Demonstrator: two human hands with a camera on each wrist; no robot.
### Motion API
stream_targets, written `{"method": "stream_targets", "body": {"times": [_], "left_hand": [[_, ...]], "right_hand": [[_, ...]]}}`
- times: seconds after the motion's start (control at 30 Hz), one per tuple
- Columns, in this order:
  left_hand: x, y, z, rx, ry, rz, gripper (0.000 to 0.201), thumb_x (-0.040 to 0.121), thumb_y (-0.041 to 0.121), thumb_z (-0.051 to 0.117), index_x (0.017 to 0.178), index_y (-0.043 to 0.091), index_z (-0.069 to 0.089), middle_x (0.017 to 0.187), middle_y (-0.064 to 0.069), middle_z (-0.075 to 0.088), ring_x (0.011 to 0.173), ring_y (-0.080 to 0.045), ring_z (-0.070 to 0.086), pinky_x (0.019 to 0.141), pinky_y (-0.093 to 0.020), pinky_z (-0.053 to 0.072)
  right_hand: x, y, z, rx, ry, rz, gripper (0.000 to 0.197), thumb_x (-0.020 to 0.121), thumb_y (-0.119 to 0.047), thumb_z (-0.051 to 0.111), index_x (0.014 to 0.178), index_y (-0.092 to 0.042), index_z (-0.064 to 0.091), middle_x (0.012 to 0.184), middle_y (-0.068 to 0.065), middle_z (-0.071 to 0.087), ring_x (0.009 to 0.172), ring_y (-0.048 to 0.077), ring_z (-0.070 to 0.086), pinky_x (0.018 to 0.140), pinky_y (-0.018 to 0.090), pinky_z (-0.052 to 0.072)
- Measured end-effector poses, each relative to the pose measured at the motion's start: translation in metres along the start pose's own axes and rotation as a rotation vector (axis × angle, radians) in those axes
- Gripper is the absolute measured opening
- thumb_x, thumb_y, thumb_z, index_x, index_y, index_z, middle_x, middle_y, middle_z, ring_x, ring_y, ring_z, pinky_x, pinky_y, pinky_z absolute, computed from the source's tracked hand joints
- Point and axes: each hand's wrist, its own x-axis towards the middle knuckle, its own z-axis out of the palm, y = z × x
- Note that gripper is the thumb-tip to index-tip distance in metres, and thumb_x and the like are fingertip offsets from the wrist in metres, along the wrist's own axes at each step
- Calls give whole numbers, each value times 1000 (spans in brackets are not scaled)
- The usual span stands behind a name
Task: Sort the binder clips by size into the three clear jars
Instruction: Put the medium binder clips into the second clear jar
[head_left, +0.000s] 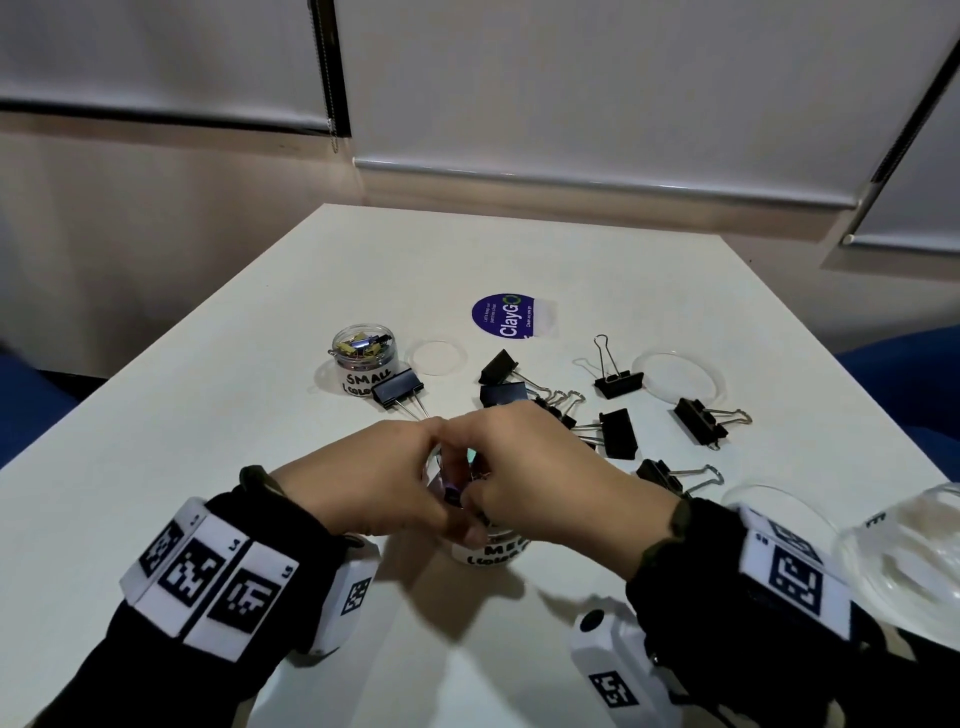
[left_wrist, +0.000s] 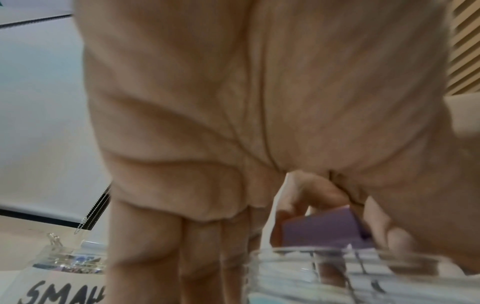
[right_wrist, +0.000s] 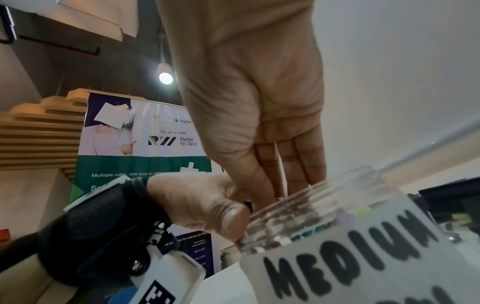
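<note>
Both hands meet over the open mouth of the clear jar labelled MEDIUM (head_left: 488, 553), (right_wrist: 350, 257), near the table's front. Between them is a purple binder clip (head_left: 453, 491), (left_wrist: 324, 226), just above the jar rim (left_wrist: 337, 259). My left hand (head_left: 415, 493) pinches it with thumb (right_wrist: 231, 218) and fingers. My right hand (head_left: 498, 493) reaches down from the other side, its fingertips (right_wrist: 275, 185) on the same clip. The jar labelled SMALL (head_left: 363, 358) holds several coloured clips. Several large black clips (head_left: 618, 431) lie loose on the right.
Clear lids lie at the back (head_left: 436, 356), at the right (head_left: 675, 379) and by my right wrist (head_left: 769, 499). A third clear jar (head_left: 904, 551) sits at the right edge. A round blue sticker (head_left: 506, 316) is farther back. One black clip (head_left: 397, 389) rests by the small jar.
</note>
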Motion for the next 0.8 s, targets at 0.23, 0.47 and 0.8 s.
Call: {"method": "stream_targets", "body": {"times": [0.23,0.47,0.8], "left_hand": [[-2,1,-1,66,-1,2,87,57,45,86,134,32,47,112,14,65,96,-4,58,81,-21,46],[0,5,0,163,-18,26,100,66,45,78,149,27,26,136,8,51,109,-5,49,76,-9,37],[12,24,8,264,-31,82,106,53,56,82,141,35,28,118,11,41,106,-10,50,89,-24,45]], "right_hand": [[-4,7,2,-46,-221,-54,21,86,-15,63,105,-22,71,98,5,69,83,18,55,72,30,46],[-11,17,3,93,-109,-62,13,87,-14,60,98,-19,65,99,-3,70,89,12,60,80,33,49],[-34,44,-12,249,91,-12,6,87,-18,67,85,-24,66,79,-9,70,78,5,64,76,29,52]]}}
